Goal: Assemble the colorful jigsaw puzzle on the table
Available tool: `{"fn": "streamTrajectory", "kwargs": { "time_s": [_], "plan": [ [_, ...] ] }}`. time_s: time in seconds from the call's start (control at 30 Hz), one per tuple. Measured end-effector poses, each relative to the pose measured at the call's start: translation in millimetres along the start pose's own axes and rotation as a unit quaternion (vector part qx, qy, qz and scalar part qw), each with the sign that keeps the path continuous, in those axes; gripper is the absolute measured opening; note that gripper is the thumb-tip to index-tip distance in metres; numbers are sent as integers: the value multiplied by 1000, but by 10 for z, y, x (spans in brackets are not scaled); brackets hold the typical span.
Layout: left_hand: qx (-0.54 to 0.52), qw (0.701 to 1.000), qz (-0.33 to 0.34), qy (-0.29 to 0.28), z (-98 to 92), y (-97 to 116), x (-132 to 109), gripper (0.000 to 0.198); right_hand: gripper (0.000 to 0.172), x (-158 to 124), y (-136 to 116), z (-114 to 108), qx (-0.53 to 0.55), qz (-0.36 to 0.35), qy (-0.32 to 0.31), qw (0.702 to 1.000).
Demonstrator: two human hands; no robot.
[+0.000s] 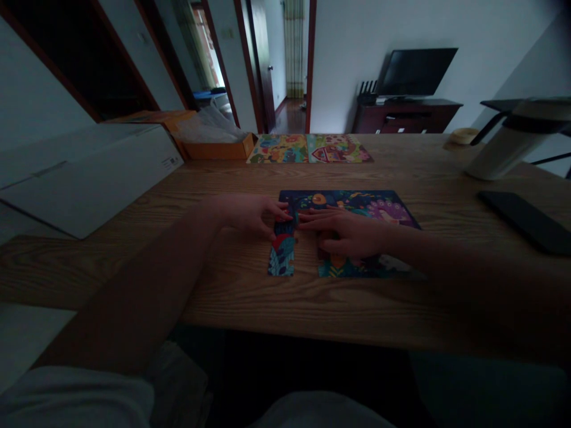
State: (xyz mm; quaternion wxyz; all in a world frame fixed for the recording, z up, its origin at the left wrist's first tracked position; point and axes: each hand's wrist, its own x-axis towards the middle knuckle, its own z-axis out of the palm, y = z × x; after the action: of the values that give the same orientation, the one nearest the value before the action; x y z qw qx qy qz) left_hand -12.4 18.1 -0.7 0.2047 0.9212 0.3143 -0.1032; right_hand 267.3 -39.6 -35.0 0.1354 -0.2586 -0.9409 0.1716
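Inspection from the work outward: a white carton (84, 172) lies at nine o'clock on the wooden table (250, 297), with an orange box (218, 148) at eleven. Two finished jigsaw puzzles (310, 148) sit at twelve, a white appliance (513, 142) at two, and a black tablet (529, 220) at three; none obstructs. The left hand (252, 217) is curled, fingertips at the top of a loose puzzle strip (282, 252); any pinch cannot be confirmed. The right hand (348, 232) lies spread over a dark blue jigsaw puzzle (348, 203), mid-table, covering its middle.
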Motion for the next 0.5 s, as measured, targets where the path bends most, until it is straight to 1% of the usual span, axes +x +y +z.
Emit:
{"fn": "streamTrajectory", "kwargs": {
  "time_s": [0.07, 0.13, 0.17, 0.2, 0.23, 0.27, 0.33, 0.4, 0.5],
  "plan": [
    [-4, 997, -68, 29, -90, -47, -96, 65, 51, -112, 11, -99, 13, 45, 60, 997],
    [11, 982, -176, 69, -197, -194, -224, 77, 51, -240, 37, -157, -2, 102, 126, 987],
    [19, 969, -233, 83, -243, -294, -288, 81, 50, -299, 57, -160, -21, 122, 145, 982],
    [23, 957, -278, 79, -278, -399, -343, 85, 50, -350, 80, -146, -45, 131, 149, 979],
    [20, 949, -310, 62, -299, -498, -386, 85, 50, -389, 104, -118, -73, 130, 142, 979],
    [13, 944, -328, 42, -305, -583, -413, 85, 50, -416, 128, -82, -98, 122, 126, 980],
    [-6, 942, -337, 16, -281, -687, -420, 82, 49, -439, 165, -13, -131, 101, 88, 982],
    [-18, 943, -332, 19, -234, -701, -377, 81, 43, -437, 189, 21, -138, 95, 62, 984],
    [-22, 944, -327, 43, -169, -629, -280, 77, 34, -440, 218, -5, -148, 126, 51, 980]
  ]
}}
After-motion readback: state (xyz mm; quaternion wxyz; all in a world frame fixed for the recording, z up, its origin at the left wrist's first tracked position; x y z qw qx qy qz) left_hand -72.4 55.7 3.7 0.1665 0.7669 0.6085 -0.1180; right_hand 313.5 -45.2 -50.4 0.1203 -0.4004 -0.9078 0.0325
